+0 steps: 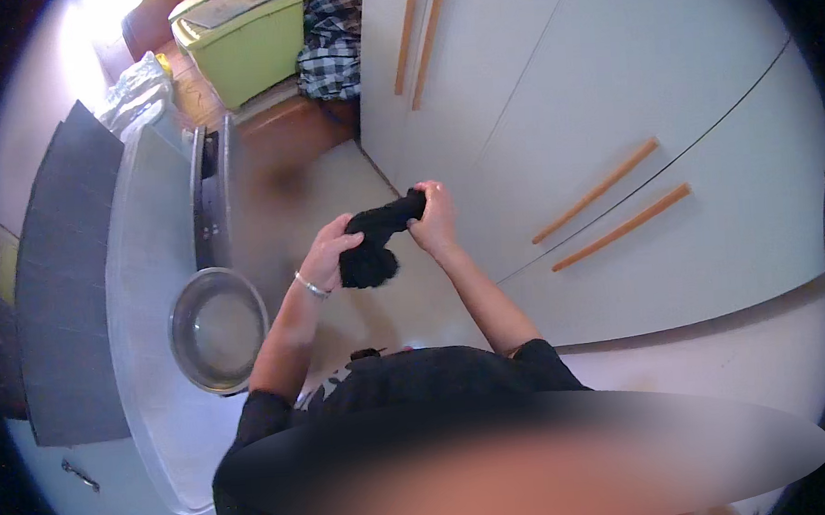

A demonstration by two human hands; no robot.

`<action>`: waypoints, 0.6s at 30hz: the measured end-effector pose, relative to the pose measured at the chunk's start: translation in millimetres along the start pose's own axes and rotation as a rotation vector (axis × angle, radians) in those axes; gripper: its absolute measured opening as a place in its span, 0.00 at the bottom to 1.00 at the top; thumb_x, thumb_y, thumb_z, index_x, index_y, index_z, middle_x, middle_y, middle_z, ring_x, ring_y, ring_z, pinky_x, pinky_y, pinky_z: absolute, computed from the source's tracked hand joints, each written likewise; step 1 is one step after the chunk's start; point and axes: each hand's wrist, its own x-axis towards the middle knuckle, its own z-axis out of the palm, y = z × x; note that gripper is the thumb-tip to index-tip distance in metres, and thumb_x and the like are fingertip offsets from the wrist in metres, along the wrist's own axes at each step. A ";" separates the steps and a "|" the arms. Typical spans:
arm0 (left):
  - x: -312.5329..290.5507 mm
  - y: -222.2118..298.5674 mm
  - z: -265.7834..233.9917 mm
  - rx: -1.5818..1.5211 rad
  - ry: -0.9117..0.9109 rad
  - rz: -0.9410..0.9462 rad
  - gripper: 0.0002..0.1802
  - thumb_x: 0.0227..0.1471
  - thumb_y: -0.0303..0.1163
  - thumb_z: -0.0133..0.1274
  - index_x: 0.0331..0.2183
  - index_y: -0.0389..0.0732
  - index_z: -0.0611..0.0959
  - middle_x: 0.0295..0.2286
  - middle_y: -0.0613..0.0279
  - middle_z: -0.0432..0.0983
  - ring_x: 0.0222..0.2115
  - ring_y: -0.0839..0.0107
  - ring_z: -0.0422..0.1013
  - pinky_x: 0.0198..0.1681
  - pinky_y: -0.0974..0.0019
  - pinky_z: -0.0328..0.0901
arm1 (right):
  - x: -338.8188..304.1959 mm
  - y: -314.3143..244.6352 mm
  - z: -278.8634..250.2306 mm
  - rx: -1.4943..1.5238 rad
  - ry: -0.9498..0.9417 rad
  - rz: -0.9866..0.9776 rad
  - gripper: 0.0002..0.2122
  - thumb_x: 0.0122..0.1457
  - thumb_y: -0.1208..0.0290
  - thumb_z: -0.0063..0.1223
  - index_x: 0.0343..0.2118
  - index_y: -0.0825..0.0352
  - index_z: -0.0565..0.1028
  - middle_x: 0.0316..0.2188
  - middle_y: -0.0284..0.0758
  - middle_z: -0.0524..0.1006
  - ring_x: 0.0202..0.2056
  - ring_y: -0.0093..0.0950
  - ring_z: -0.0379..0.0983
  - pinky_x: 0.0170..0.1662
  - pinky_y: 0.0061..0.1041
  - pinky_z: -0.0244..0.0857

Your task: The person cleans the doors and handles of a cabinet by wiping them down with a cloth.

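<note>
Closest to my camera, below the hands, is the wearer's black short-sleeved shirt [437, 373], with both bare forearms reaching forward from it. On my left wrist I see a silvery bracelet [311, 286]. My left hand [328, 254] grips the near left side of a soft, fuzzy black fabric piece [378, 224], thumb laid across it; my right hand [437, 219] pinches its far right end, fingers above and thumb below. Both grips are closed on it, and it hangs in the air between them. Its long axis slants from the left hand up and away to the right hand, while a bunched lobe droops just right of the left palm. The left hand sits lower and nearer the body; the right is farther out, wrist bent inward.

Left of the left forearm is a round stainless-steel basin [183, 363], overlapping in view the edge of a white, rounded surface [141, 328]. To the right stands a white cabinet [517, 112] with wooden bar handles. Farthest off are a lime-green plastic bin [244, 69] and black-and-white checked cloth [331, 64].
</note>
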 end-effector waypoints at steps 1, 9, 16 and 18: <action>1.7 12.4 17.7 -0.199 -0.097 -0.009 0.25 0.50 0.38 0.53 0.47 0.35 0.68 0.43 0.56 0.70 0.45 0.63 0.68 0.52 0.60 0.60 | -4.6 4.5 4.2 0.092 0.182 -0.039 0.19 0.40 0.74 0.58 0.39 0.62 0.69 0.43 0.36 0.69 0.49 0.31 0.64 0.52 0.35 0.56; 116.4 -30.0 78.1 -0.713 -0.266 -0.096 0.17 0.58 0.39 0.41 0.42 0.38 0.72 0.41 0.60 0.72 0.44 0.63 0.68 0.50 0.58 0.62 | -5.3 25.2 -78.0 1.925 -0.283 0.611 0.10 0.55 0.67 0.53 0.36 0.68 0.72 0.38 0.36 0.75 0.40 0.29 0.71 0.48 0.31 0.64; 170.1 0.9 58.7 -0.470 0.043 0.032 0.08 0.49 0.24 0.48 0.35 0.41 0.71 0.31 0.62 0.72 0.33 0.70 0.70 0.41 0.66 0.65 | 59.9 94.8 -82.2 1.284 -0.059 0.318 0.07 0.49 0.81 0.54 0.33 0.67 0.72 0.29 0.33 0.76 0.29 0.25 0.73 0.36 0.23 0.69; 196.8 6.8 33.3 -0.461 0.074 0.075 0.08 0.47 0.22 0.50 0.32 0.42 0.70 0.29 0.65 0.70 0.31 0.71 0.69 0.37 0.68 0.64 | 87.3 102.9 -94.6 1.205 0.072 0.290 0.08 0.50 0.81 0.52 0.34 0.67 0.72 0.29 0.33 0.75 0.29 0.25 0.73 0.35 0.22 0.68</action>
